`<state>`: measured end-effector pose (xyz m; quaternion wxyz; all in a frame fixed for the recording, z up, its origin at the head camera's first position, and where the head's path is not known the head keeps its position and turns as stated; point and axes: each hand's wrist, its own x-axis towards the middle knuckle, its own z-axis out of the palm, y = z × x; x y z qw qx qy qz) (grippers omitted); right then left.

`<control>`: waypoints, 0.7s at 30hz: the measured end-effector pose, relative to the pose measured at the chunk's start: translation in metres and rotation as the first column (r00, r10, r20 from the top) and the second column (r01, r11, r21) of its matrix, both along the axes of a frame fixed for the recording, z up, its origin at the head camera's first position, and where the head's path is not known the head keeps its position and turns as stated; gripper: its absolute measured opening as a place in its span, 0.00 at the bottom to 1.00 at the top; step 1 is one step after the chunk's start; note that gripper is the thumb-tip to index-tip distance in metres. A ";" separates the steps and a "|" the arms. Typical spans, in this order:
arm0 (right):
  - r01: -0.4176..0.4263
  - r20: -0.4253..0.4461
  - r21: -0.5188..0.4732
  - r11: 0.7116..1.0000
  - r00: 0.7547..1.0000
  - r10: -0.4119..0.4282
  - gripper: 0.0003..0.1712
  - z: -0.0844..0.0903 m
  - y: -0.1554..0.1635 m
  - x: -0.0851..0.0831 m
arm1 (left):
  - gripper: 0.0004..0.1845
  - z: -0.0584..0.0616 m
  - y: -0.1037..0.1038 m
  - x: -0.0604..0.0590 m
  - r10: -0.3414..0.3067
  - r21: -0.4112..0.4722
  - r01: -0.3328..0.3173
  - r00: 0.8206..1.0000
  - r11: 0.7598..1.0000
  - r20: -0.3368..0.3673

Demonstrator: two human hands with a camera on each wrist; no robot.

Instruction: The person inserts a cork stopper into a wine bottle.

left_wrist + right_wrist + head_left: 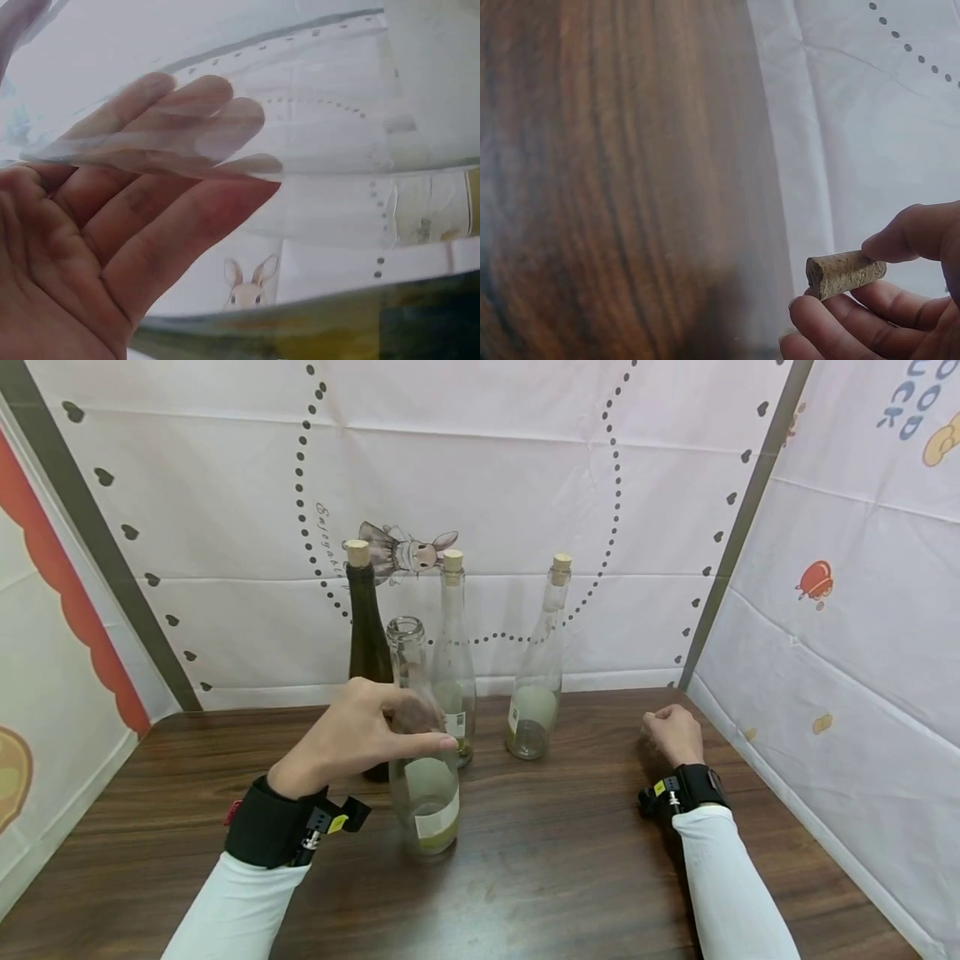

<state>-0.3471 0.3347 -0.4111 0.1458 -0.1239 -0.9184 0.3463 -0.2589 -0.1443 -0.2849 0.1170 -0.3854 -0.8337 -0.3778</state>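
Note:
My left hand (pixel 358 732) grips an uncorked clear glass bottle (pixel 432 806) by its upper body, thumb across the near side and fingers around the back. The bottle leans slightly, its open mouth pointing up. In the left wrist view, the fingers (pixel 225 131) show through the glass. Over at the right side of the table, my right hand (pixel 675 732) pinches a short cork (pixel 844 274) between thumb and fingers. That cork is hidden from the head view.
Behind the held bottle stand a dark green bottle (pixel 366 627), a clear bottle (pixel 453 668) and another clear bottle (pixel 538 685), all corked. The wooden table (pixel 555 868) meets printed white cloth walls (pixel 525 468) at the back and sides.

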 end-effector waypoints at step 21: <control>-0.046 -0.109 0.013 0.999 0.993 0.047 0.23 0.033 -0.019 0.006 | 0.12 -0.008 0.037 0.012 -0.123 0.008 0.124 0.990 0.992 -0.066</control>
